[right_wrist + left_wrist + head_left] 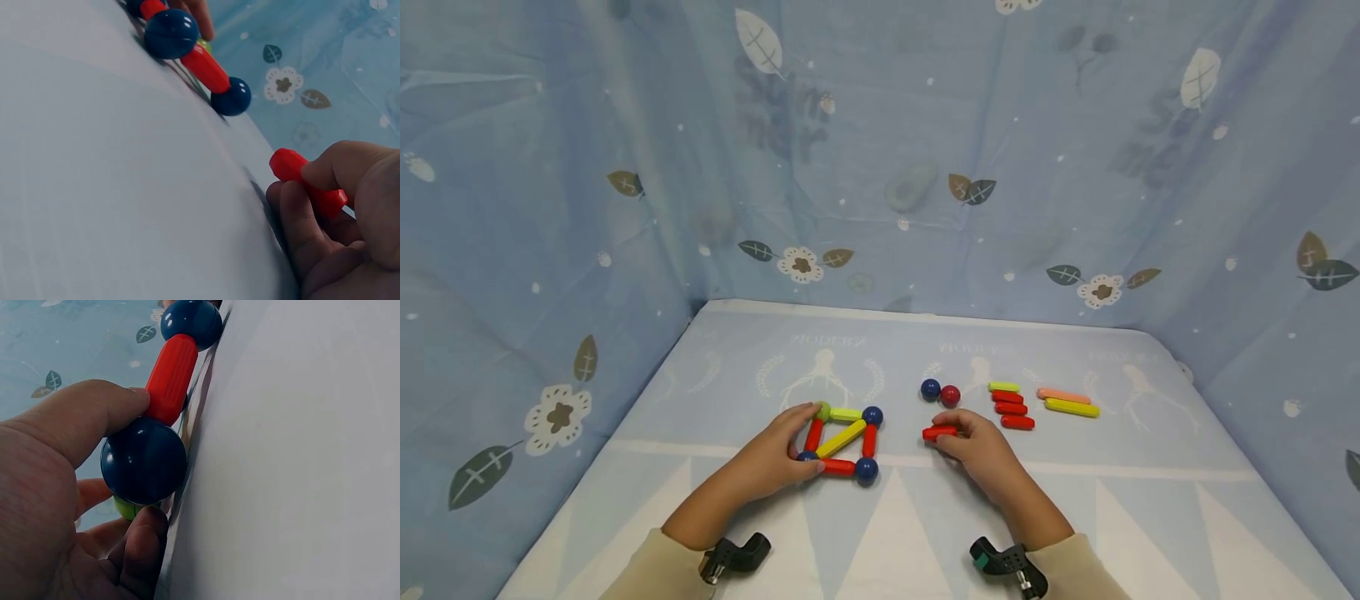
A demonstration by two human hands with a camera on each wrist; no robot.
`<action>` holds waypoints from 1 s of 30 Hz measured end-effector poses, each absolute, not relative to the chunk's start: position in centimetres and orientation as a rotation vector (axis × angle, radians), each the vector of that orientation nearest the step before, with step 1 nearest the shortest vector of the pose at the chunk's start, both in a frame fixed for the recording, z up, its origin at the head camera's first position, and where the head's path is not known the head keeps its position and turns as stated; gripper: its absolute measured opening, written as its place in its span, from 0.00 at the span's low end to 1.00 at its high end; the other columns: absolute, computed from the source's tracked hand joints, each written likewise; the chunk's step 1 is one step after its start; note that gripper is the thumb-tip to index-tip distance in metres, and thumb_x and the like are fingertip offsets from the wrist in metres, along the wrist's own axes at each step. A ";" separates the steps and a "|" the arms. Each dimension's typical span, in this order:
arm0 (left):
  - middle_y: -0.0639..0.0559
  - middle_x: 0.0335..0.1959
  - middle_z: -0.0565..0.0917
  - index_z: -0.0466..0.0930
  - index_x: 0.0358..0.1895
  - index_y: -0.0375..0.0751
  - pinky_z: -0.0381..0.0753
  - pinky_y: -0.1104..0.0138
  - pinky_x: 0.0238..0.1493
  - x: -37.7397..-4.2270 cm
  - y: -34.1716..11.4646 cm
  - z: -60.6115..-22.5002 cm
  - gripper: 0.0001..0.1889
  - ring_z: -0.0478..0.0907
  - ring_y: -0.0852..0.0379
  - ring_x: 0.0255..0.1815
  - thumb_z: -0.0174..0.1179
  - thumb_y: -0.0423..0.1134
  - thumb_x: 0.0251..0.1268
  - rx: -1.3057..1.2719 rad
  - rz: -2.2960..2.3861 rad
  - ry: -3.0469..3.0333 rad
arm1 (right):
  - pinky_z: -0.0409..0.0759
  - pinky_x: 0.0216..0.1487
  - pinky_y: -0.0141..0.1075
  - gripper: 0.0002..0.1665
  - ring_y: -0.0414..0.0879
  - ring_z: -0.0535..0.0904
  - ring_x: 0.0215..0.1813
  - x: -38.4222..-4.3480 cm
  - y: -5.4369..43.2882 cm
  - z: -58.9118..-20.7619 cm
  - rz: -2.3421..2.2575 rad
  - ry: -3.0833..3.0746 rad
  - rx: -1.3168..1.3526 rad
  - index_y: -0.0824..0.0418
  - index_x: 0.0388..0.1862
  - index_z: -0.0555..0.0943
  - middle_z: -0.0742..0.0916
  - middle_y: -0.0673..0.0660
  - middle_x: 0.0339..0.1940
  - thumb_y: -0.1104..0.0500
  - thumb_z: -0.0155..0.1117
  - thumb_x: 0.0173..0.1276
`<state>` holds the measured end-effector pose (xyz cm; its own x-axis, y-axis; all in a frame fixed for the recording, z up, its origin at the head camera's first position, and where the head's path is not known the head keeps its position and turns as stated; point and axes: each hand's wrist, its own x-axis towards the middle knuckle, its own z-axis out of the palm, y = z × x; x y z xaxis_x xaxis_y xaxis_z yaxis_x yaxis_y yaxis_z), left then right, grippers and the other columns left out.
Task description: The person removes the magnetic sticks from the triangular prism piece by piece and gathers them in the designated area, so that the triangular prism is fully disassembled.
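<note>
A square of building sticks and balls point(839, 467) lies on the table, made of red and light-green sticks with a yellow stick point(842, 439) across as a diagonal. Blue balls point(867, 472) sit at three corners and a green ball point(823, 411) at the far left one. My left hand point(772, 454) grips its left side, the thumb by the near-left blue ball point(144, 460) and the fingers reaching toward the green ball. To the right of the square, my right hand point(983, 450) pinches a loose red stick point(309, 181) between thumb and fingers, low over the table.
Beyond my right hand lie a blue ball point(930, 389) and a dark red ball point(950, 396). Farther right is a column of short red sticks point(1017, 422) with a light-green stick point(1003, 387), then longer orange point(1063, 396) and yellow point(1072, 407) sticks. Patterned curtains point(880, 150) surround the table.
</note>
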<state>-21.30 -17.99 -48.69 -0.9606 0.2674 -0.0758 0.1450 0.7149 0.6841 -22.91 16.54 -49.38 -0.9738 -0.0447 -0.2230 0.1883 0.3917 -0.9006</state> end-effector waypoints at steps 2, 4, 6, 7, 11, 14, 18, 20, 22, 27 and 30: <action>0.49 0.84 0.60 0.60 0.83 0.57 0.69 0.40 0.73 -21.3 -18.0 -48.7 0.48 0.65 0.42 0.79 0.77 0.50 0.61 0.329 1.075 2.750 | 0.80 0.43 0.37 0.12 0.52 0.77 0.53 -22.9 17.1 -49.3 -1.637 2.434 0.145 0.50 0.52 0.86 0.87 0.52 0.54 0.58 0.70 0.72; 0.49 0.84 0.60 0.60 0.83 0.58 0.70 0.40 0.73 -21.3 -18.0 -48.7 0.48 0.66 0.43 0.77 0.77 0.50 0.61 0.329 1.073 2.750 | 0.79 0.42 0.37 0.10 0.51 0.77 0.51 -22.7 17.8 -49.2 -1.630 2.442 0.158 0.51 0.51 0.86 0.87 0.53 0.51 0.58 0.71 0.72; 0.49 0.84 0.60 0.60 0.83 0.58 0.70 0.41 0.73 -21.4 -18.0 -48.7 0.48 0.67 0.43 0.76 0.77 0.51 0.61 0.333 1.076 2.748 | 0.79 0.42 0.37 0.10 0.51 0.77 0.51 -22.6 18.5 -49.1 -1.615 2.455 0.167 0.52 0.50 0.86 0.87 0.53 0.51 0.57 0.71 0.72; 0.49 0.84 0.60 0.60 0.83 0.58 0.70 0.40 0.73 -21.4 -18.0 -48.7 0.48 0.67 0.43 0.77 0.77 0.51 0.61 0.333 1.076 2.746 | 0.79 0.44 0.37 0.10 0.51 0.77 0.53 -22.6 18.9 -49.1 -1.603 2.466 0.174 0.51 0.50 0.87 0.87 0.53 0.51 0.57 0.71 0.72; 0.48 0.84 0.59 0.60 0.83 0.58 0.69 0.40 0.73 -21.4 -18.1 -48.8 0.48 0.65 0.42 0.78 0.76 0.51 0.61 0.333 1.073 2.745 | 0.79 0.49 0.37 0.12 0.52 0.75 0.59 -22.5 20.2 -49.2 -1.565 2.493 0.207 0.48 0.53 0.88 0.86 0.52 0.55 0.54 0.71 0.72; 0.48 0.84 0.59 0.60 0.83 0.58 0.69 0.40 0.73 -21.4 -18.2 -48.9 0.48 0.65 0.42 0.78 0.76 0.51 0.61 0.333 1.078 2.744 | 0.77 0.52 0.37 0.15 0.52 0.74 0.62 -22.5 21.1 -49.2 -1.547 2.513 0.226 0.47 0.56 0.88 0.86 0.52 0.57 0.51 0.71 0.72; 0.47 0.84 0.60 0.60 0.83 0.57 0.70 0.40 0.73 -21.5 -18.1 -49.0 0.48 0.67 0.43 0.77 0.77 0.50 0.61 0.343 1.093 2.744 | 0.78 0.53 0.36 0.19 0.51 0.77 0.61 -22.5 22.1 -49.2 -1.549 2.532 0.242 0.50 0.59 0.86 0.87 0.53 0.57 0.50 0.72 0.72; 0.48 0.84 0.60 0.60 0.83 0.57 0.71 0.42 0.73 -21.5 -18.0 -49.0 0.48 0.69 0.44 0.74 0.77 0.50 0.61 0.337 1.106 2.733 | 0.79 0.53 0.36 0.19 0.51 0.78 0.59 -22.4 22.6 -49.2 -1.549 2.534 0.271 0.51 0.59 0.84 0.87 0.53 0.55 0.49 0.72 0.72; 0.49 0.83 0.60 0.61 0.83 0.58 0.73 0.43 0.72 -21.4 -17.9 -49.0 0.48 0.70 0.46 0.71 0.77 0.50 0.61 0.324 1.114 2.727 | 0.80 0.53 0.36 0.19 0.51 0.79 0.58 -22.4 23.1 -49.3 -1.542 2.540 0.293 0.53 0.58 0.83 0.87 0.54 0.55 0.50 0.72 0.72; 0.50 0.83 0.61 0.61 0.82 0.58 0.77 0.47 0.69 -21.2 -17.8 -48.9 0.48 0.72 0.50 0.65 0.78 0.49 0.60 0.291 1.114 2.725 | 0.77 0.64 0.48 0.17 0.54 0.73 0.65 -22.1 24.1 -49.4 -1.494 2.599 0.334 0.52 0.58 0.84 0.84 0.56 0.61 0.50 0.69 0.75; 0.51 0.83 0.62 0.62 0.82 0.58 0.80 0.52 0.63 -21.2 -17.9 -48.7 0.48 0.73 0.52 0.58 0.78 0.49 0.59 0.291 1.094 2.741 | 0.72 0.72 0.56 0.18 0.57 0.68 0.71 -22.0 24.5 -49.5 -1.504 2.602 0.354 0.52 0.60 0.84 0.81 0.58 0.66 0.50 0.68 0.75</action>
<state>-21.23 -17.89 -48.66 -0.9654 0.2445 -0.0905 0.1150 0.7108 0.6939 -21.95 24.54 -49.50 -0.9660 0.1432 -0.2151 0.2579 0.4802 -0.8384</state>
